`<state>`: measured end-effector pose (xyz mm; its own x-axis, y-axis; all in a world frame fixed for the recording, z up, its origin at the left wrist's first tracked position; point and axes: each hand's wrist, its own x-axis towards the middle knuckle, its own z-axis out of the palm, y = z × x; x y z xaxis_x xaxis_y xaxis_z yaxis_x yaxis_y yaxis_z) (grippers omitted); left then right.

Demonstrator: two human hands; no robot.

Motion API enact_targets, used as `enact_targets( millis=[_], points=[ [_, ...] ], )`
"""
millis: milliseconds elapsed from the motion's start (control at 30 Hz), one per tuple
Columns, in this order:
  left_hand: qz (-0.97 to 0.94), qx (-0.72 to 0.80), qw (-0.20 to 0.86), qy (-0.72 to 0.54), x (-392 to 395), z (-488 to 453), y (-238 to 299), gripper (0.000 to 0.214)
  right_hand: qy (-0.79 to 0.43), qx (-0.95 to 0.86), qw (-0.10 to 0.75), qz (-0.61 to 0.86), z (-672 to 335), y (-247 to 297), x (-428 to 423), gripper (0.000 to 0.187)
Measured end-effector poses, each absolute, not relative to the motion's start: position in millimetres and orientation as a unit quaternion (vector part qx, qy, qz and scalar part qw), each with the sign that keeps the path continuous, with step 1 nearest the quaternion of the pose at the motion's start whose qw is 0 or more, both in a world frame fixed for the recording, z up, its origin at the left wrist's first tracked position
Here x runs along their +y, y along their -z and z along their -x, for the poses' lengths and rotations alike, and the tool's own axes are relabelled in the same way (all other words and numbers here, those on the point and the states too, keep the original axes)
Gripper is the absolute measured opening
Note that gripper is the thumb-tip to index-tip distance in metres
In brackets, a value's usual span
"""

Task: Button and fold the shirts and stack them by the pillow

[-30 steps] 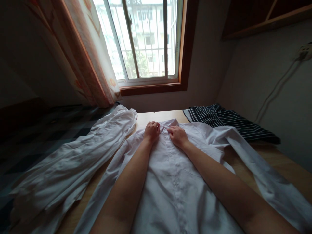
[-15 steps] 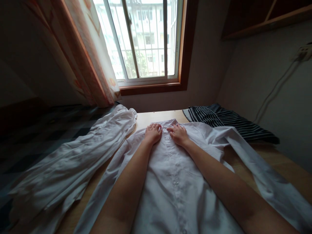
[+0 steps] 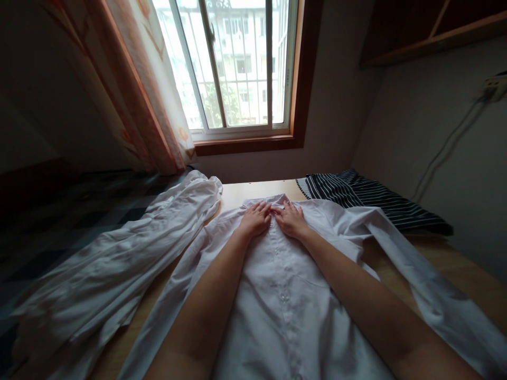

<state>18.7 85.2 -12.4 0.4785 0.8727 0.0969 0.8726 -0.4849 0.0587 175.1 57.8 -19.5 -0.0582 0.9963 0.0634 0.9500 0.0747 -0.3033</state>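
Note:
A white button-up shirt (image 3: 273,279) lies front side up on a wooden table (image 3: 257,188), its collar at the far end and its sleeves spread to both sides. My left hand (image 3: 256,218) rests just below the collar, palm down, with its fingers stretched over the cloth. Across the button line, my right hand (image 3: 289,219) lies on the shirt too, fingers extended and slightly apart. The fingertips of the two hands meet or nearly meet near the top button, which they cover.
To the left lies a second white garment (image 3: 130,253), crumpled, over the table edge and a dark checked cloth (image 3: 47,232). A black striped garment (image 3: 372,195) sits at the back right. Beyond the table are a window (image 3: 237,68) and a curtain (image 3: 134,79); a cord (image 3: 439,150) hangs at right.
My left hand has moved right towards the button line, and its curled fingers have flattened out. My right hand has barely moved. The shirt lies as before.

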Motion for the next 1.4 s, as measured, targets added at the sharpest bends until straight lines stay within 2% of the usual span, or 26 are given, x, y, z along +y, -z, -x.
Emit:
enact_targets(
  millis=[267, 433, 767, 1133, 1267, 1400],
  points=[
    [-0.848, 0.529, 0.031, -0.018, 80, -25, 7, 0.061, -0.071, -0.711, 0.154, 0.682, -185, 24, 63, 0.054],
    [-0.851, 0.524, 0.046, -0.008, 80, -24, 7, 0.060, -0.110, -0.702, 0.118, 0.694, -188, 21, 72, 0.057],
    [-0.854, 0.519, 0.047, -0.004, 80, -23, 9, 0.060, -0.096, -0.661, 0.122, 0.734, -179, 23, 80, 0.056],
    [-0.852, 0.520, 0.042, -0.045, 83, -22, 13, 0.071, -0.041, -0.677, 0.162, 0.717, -176, 5, 55, 0.046],
    [-0.852, 0.520, 0.041, -0.035, 86, -22, 13, 0.067, -0.068, -0.704, 0.127, 0.696, -167, 12, 35, 0.050],
    [-0.846, 0.531, 0.034, -0.035, 82, -24, 12, 0.062, -0.050, -0.715, 0.133, 0.685, -164, 25, 23, 0.053]
  ],
)
